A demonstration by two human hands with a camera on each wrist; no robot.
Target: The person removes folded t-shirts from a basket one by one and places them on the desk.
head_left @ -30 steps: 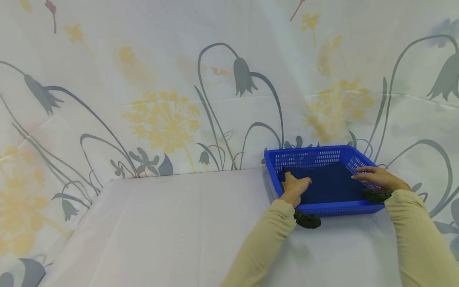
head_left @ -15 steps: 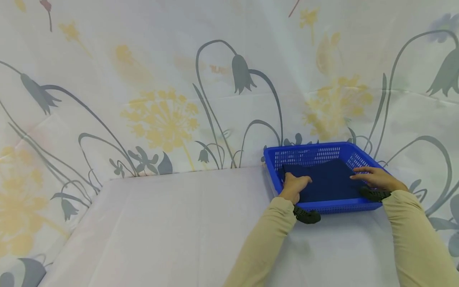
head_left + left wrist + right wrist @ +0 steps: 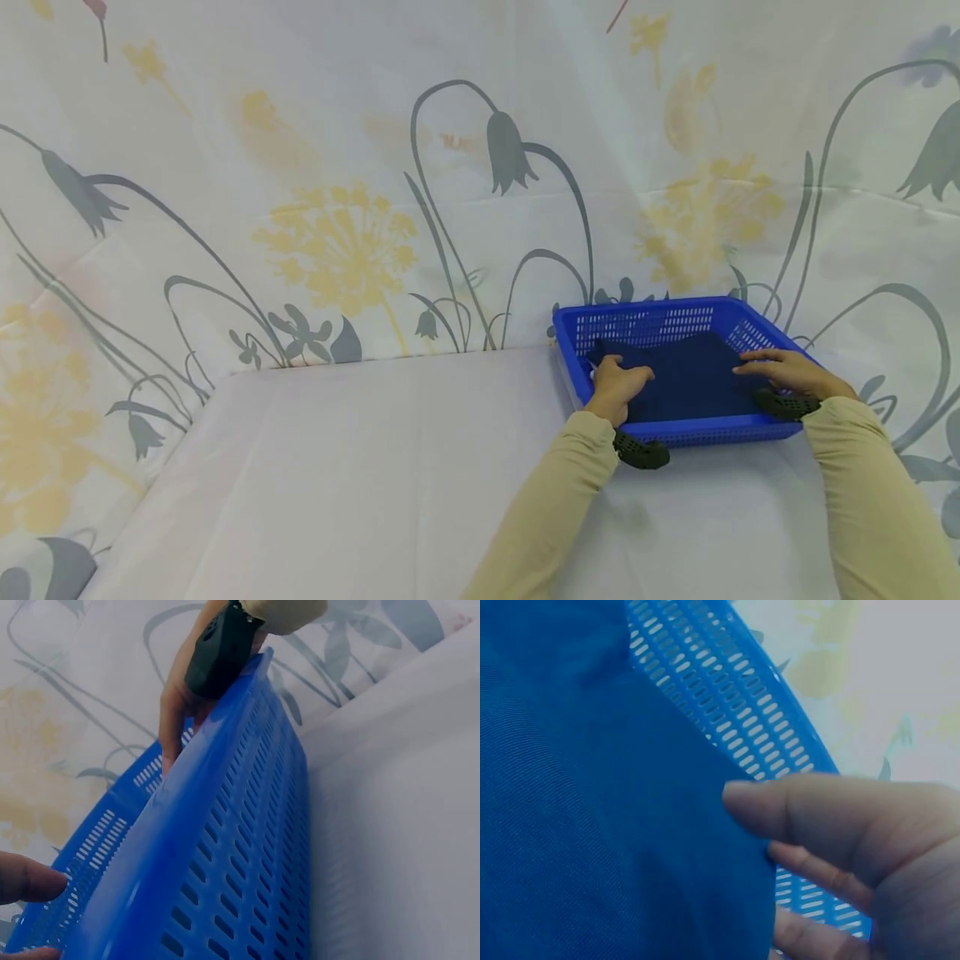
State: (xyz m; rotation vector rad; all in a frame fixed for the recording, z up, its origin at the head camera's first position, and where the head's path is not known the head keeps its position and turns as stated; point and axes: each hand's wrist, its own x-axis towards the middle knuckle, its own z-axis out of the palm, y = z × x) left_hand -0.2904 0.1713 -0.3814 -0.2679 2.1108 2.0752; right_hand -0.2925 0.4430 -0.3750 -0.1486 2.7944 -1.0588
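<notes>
A dark navy cloth (image 3: 690,379) lies in a blue perforated plastic basket (image 3: 705,429) at the right of the head view. My left hand (image 3: 617,390) is at the cloth's left edge, inside the basket, thumb spread toward the middle. In the left wrist view only its fingertips (image 3: 31,879) show, above the basket rim, so its hold is unclear. My right hand (image 3: 798,375) pinches the cloth's right edge. The right wrist view shows its thumb (image 3: 761,802) over the cloth and other fingers behind the edge.
The basket stands on a white-covered table (image 3: 337,467), against a flower-patterned curtain (image 3: 345,167) at the back. Each wrist carries a dark strapped device (image 3: 641,452). A small white patch (image 3: 592,374) shows beside the left hand in the basket.
The cloth's left edge has shifted a little up and to the right, showing a white patch beside the left hand. Both hands stay nearly in place. The head view has shifted slightly.
</notes>
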